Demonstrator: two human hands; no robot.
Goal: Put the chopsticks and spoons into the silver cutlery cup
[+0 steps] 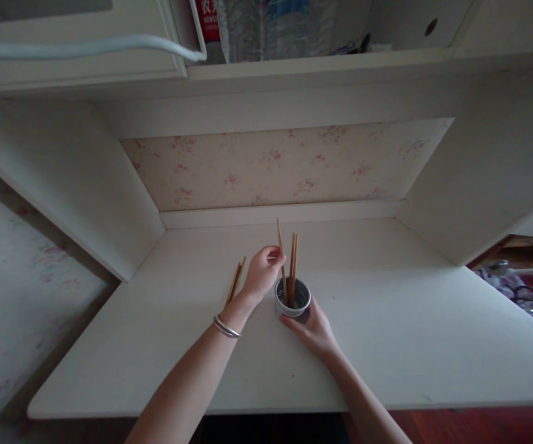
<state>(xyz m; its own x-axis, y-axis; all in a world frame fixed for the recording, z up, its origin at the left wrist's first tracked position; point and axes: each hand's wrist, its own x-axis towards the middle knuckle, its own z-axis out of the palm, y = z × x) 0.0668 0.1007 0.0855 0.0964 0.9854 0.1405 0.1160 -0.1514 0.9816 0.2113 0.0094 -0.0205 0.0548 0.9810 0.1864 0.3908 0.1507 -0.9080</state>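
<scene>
My left hand [265, 270], with a silver bangle at its wrist, pinches a thin wooden chopstick [280, 242] near its upper part. The chopstick's lower end is inside a round cup [293, 313] with a pale rim and dark inside. More chopsticks [293, 262] stand upright in the same cup, to the right of the pinched one. Around the cup's right and near side my right hand [311, 330] is wrapped, thumb in front; its other fingers are mostly hidden. Left of my left wrist, other chopsticks [235, 282] lie on the white desk, partly covered by my arm.
The white desk [387, 320] has side panels and a floral back wall [276, 166]. Overhead is a shelf [322, 68] with clear plastic-wrapped bottles [276, 31] and a red package [208, 21]. A white bar [86, 48] juts in at upper left.
</scene>
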